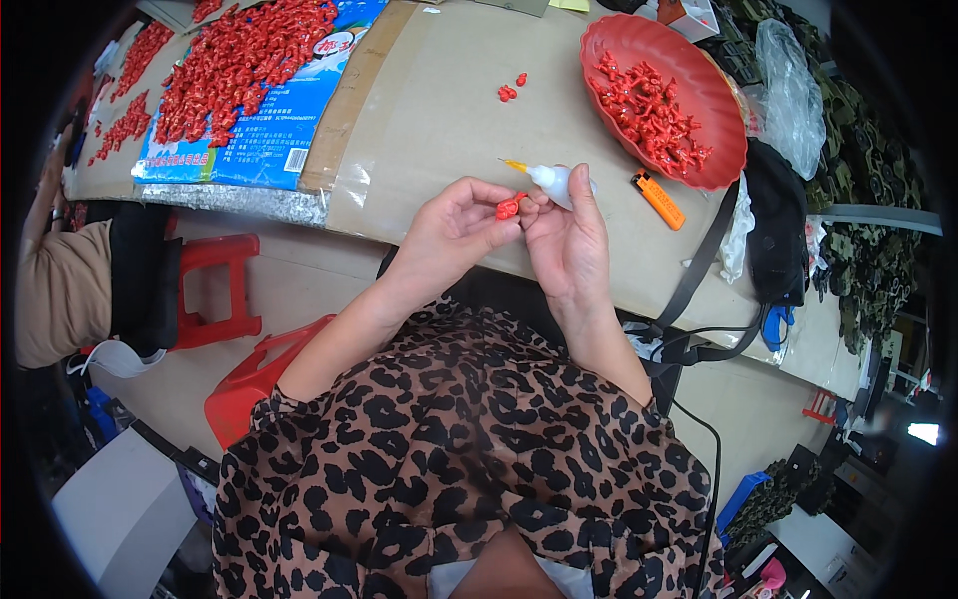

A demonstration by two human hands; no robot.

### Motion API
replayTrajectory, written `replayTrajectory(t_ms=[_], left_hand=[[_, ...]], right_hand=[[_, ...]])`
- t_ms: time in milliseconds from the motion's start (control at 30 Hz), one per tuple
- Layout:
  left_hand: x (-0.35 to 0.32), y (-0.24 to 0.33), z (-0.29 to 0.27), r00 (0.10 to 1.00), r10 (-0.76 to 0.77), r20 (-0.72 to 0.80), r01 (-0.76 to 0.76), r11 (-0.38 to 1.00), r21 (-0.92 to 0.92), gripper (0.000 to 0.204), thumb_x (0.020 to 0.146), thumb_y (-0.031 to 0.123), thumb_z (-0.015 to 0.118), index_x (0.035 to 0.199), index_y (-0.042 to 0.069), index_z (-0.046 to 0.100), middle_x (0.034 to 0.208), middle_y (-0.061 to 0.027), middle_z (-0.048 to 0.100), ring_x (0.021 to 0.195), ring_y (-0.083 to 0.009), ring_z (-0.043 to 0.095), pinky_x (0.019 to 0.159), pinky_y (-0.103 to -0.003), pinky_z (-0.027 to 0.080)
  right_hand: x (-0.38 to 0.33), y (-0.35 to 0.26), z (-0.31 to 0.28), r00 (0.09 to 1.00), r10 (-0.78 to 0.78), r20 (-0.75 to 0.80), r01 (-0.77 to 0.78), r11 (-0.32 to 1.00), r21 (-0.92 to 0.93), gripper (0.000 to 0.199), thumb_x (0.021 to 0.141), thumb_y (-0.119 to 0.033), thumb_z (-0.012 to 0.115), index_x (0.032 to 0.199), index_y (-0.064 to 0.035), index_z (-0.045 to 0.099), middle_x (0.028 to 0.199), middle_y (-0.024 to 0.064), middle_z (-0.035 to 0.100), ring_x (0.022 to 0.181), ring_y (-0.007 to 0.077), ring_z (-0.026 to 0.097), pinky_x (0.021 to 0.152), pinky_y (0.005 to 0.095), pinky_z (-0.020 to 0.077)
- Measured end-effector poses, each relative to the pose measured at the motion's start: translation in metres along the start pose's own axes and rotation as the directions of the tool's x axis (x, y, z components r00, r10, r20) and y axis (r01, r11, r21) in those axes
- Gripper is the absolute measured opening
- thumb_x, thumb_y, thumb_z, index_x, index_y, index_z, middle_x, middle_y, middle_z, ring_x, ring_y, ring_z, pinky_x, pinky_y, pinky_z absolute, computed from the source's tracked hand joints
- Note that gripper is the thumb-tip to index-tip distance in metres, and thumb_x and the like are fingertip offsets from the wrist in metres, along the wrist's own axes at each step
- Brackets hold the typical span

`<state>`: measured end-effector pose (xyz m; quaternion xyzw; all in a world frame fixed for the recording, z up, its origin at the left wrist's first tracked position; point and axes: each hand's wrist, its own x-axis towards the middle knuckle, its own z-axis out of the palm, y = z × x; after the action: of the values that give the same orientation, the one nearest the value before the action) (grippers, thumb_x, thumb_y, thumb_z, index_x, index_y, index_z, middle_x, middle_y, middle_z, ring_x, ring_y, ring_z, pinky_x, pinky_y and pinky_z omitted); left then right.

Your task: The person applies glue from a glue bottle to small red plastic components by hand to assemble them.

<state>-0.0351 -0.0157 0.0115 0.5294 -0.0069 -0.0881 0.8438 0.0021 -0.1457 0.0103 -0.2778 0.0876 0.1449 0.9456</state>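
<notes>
Between the fingertips of my left hand (454,228) is a small glossy red figure-like piece (510,207); its exact kind is too small to tell. My right hand (571,240) is closed around a small white squeeze bottle (549,182) with a yellow tip and thin needle, which points left, above the red piece. The fingertips of both hands meet at the piece, over the table's near edge. A few loose red pieces (507,93) lie farther back on the table. To the right of my right hand rests an orange lighter (659,200).
A red scalloped bowl (733,150) of red pieces stands at the right. A large heap of red pieces (235,75) covers a blue printed sheet (225,170) at the left. A black bag (778,220) with straps hangs over the right edge. Red stools (218,290) stand below.
</notes>
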Motion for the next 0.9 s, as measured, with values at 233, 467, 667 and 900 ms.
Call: replayTrajectory(t_ms=[233,467,667,900], left_hand=[[-0.002,-0.012,-0.006,0.999,-0.031,-0.022,0.027,0.983,-0.183,0.018,0.082,0.006,0.052,0.098,-0.001,0.047,0.096,-0.0084,0.053,0.087,-0.0124,0.052,0.082,-0.025,0.040],[-0.004,-0.006,0.000,0.990,-0.106,-0.090,0.077,0.955,-0.286,0.017,0.081,0.004,0.052,0.097,-0.001,0.049,0.094,-0.0074,0.053,0.089,-0.0117,0.050,0.082,-0.025,0.040],[-0.002,-0.004,-0.014,0.985,-0.169,0.041,0.163,0.818,-0.552,0.017,0.081,0.008,0.053,0.096,0.000,0.050,0.095,-0.0103,0.054,0.100,-0.0207,0.049,0.090,-0.028,0.036],[0.001,-0.002,-0.022,0.983,-0.087,0.160,0.177,0.660,-0.730,0.015,0.083,0.013,0.051,0.093,0.003,0.050,0.097,-0.0103,0.054,0.102,-0.0237,0.047,0.088,-0.030,0.038]], right_hand=[[0.002,0.001,0.001,0.999,0.044,0.014,-0.044,0.999,0.031,0.022,0.083,-0.027,0.052,0.086,-0.0054,0.049,0.075,0.0046,0.053,0.064,0.0115,0.049,0.060,0.0247,0.0418],[0.001,0.001,0.013,0.997,0.067,0.025,-0.068,0.996,0.052,0.022,0.083,-0.027,0.052,0.085,-0.0058,0.049,0.075,0.0042,0.051,0.064,0.0109,0.048,0.060,0.0246,0.0413],[0.001,-0.008,0.015,0.998,0.023,0.062,-0.029,0.995,0.098,0.022,0.084,-0.027,0.051,0.085,-0.0051,0.049,0.075,0.0046,0.051,0.063,0.0114,0.047,0.060,0.0254,0.0397],[-0.013,-0.017,0.006,0.983,-0.151,0.101,0.168,0.966,-0.195,0.024,0.086,-0.025,0.048,0.088,-0.0017,0.050,0.079,0.0073,0.051,0.063,0.0119,0.044,0.055,0.0249,0.0357]])
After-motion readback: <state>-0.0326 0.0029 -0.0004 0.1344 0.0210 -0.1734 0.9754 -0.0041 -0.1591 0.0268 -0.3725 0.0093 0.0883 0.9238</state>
